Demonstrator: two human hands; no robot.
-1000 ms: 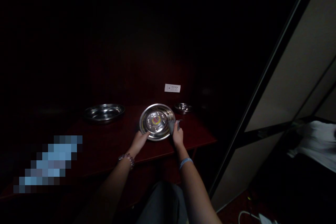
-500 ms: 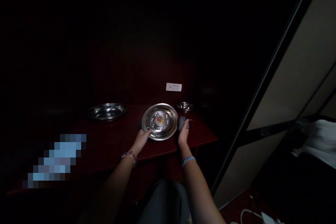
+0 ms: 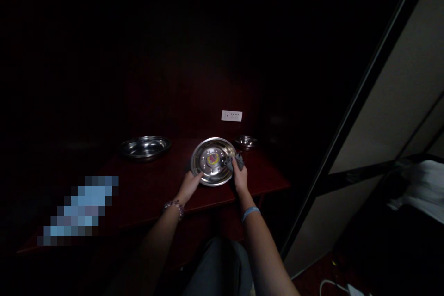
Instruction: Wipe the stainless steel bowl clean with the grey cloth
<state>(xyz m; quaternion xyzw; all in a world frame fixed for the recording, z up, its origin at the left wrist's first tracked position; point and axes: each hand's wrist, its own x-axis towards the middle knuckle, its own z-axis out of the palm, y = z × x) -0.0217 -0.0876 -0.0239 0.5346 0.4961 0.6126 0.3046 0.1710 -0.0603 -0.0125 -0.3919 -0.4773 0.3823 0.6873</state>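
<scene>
A round, shiny steel plate (image 3: 210, 175) with a yellow and red sticker in its middle is tilted towards me above the dark red table (image 3: 156, 189). My left hand (image 3: 189, 185) grips its lower left rim, thumb on the inner face and fingers hidden behind. In my right hand (image 3: 240, 176) is a bunched grey cloth (image 3: 238, 162), pressed against the plate's right rim. Behind the plate, to the right, a small steel bowl (image 3: 246, 142) sits on the table. A wider steel dish (image 3: 145, 148) lies on the left.
A white power socket (image 3: 231, 115) is on the dark back wall. Pale panels (image 3: 374, 129) with dark edging stand on the right. White fabric (image 3: 426, 189) and a cable (image 3: 329, 281) are beyond them. A blurred-out patch (image 3: 81, 206) covers something on the table's left.
My right hand has brought the grey cloth leftward from beside the plate onto its right rim. My left hand keeps its hold on the plate. The view has shifted slightly.
</scene>
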